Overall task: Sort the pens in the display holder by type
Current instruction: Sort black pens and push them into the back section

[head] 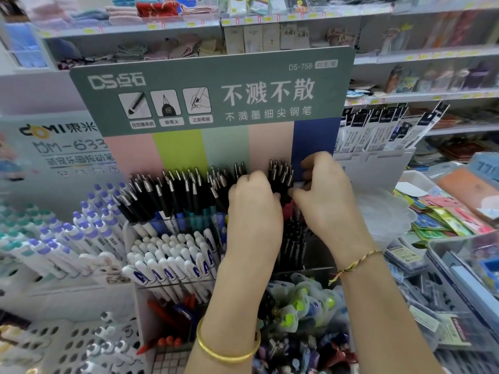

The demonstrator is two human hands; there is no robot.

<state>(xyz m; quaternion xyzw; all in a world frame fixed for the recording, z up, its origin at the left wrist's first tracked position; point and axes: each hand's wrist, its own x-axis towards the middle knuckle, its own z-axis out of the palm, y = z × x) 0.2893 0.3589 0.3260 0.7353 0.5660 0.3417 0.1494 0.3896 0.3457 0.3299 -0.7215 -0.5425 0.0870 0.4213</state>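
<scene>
A big green backboard card is standing behind everything, with coloured stripes on its lower part; in front of it the clear display holder is rising in steps toward the card. In the back step a long row of black pens is standing with the long axis nearly upright, leaning a little to the left and back, silver clip ends pointing up and tips hiding down in the compartment; one step lower, white pens with blue marks are leaning in the same way, caps up. The left hand is showing its back to the camera, its fingers curling against the left side of a bundle of black pens; the right hand is gripping the same bundle from the right, thumb and fingers bending round it. This bundle is standing upright at the right end of the back step, clip ends up, before the pink and blue stripes. A gold bangle is sitting on the left forearm; a thin braided bracelet is circling the right wrist.
</scene>
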